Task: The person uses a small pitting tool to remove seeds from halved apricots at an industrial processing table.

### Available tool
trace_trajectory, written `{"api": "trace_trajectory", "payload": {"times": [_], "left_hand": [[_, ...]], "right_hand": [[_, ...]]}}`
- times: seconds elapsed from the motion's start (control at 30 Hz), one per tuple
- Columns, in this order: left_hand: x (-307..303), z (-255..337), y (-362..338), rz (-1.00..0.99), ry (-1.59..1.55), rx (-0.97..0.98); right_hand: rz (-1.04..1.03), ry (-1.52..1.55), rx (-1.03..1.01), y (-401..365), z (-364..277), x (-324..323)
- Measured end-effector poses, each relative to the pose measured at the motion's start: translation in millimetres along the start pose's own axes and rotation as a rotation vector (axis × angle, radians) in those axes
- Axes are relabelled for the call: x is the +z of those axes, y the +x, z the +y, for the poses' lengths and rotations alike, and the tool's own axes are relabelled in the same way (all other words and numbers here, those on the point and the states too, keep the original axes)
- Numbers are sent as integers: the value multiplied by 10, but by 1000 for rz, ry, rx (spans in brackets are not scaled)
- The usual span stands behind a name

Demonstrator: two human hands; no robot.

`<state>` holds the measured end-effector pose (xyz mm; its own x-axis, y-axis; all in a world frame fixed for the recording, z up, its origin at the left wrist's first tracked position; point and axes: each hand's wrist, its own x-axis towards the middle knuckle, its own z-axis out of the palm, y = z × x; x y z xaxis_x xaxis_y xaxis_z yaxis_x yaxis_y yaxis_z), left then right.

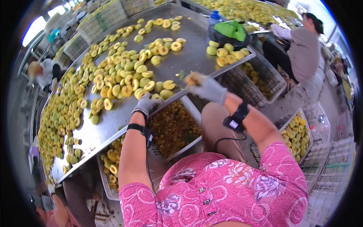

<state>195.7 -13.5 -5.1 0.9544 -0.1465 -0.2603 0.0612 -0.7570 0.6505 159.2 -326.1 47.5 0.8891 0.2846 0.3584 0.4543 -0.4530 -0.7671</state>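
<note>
At the near edge of the metal table (177, 56), my left hand (146, 105) wears a pale glove, its fingers closed at a yellow-green fruit (156, 97). My right hand (208, 89), gloved and blurred by motion, is over the table edge further right. Its fingers are closed on a brownish-orange thing too smeared to name. Halved fruits with brown centres (124, 72) are heaped beyond my left hand. Below the edge, between my hands, a white crate (194, 108) holds small brown and yellow pieces (172, 126).
Crates of fruit stand at the lower left (109, 185), under the table at right (278, 89) and at the lower right (302, 159). A blue bottle (214, 19) and green bag (231, 30) are on the table. One person (304, 49) sits at the right; others are at the left.
</note>
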Motion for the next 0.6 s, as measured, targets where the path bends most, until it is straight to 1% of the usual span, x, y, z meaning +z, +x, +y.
{"api": "trace_trajectory", "payload": {"times": [0.07,0.1,0.13,0.17,0.2,0.27,0.3,0.33,0.37,0.4,0.47,0.5,0.57,0.6], "left_hand": [[22,-12,19,-4,-81,-54],[82,2,43,-11,-81,-40],[116,-15,43,85,-197,18],[107,-86,3,189,-309,65],[122,52,-178,343,-530,119],[113,126,-438,405,-1188,215],[115,-6,-437,438,-1315,273],[93,-50,-524,468,-1440,337],[118,-114,-670,421,-1662,264],[130,-98,-816,377,-1817,269],[92,-72,-1096,309,-1963,236],[62,-110,-1181,330,-1965,240],[58,-170,-1336,252,-2157,217],[72,-208,-1365,263,-2160,220]], "right_hand": [[-149,238,202,-171,-527,140],[-158,300,209,-235,-485,324],[-176,369,209,-272,-549,471],[-174,390,256,-355,-626,569],[-193,406,246,-394,-675,672],[-234,389,277,-455,-745,865],[-269,473,389,-484,-922,900],[-300,492,377,-492,-990,969],[-323,515,398,-495,-1036,1032],[-345,532,421,-495,-1096,1083],[-396,547,420,-473,-1273,1146],[-442,513,391,-431,-1323,1187],[-502,430,314,-407,-1352,1290],[-511,428,311,-395,-1375,1339]]}}
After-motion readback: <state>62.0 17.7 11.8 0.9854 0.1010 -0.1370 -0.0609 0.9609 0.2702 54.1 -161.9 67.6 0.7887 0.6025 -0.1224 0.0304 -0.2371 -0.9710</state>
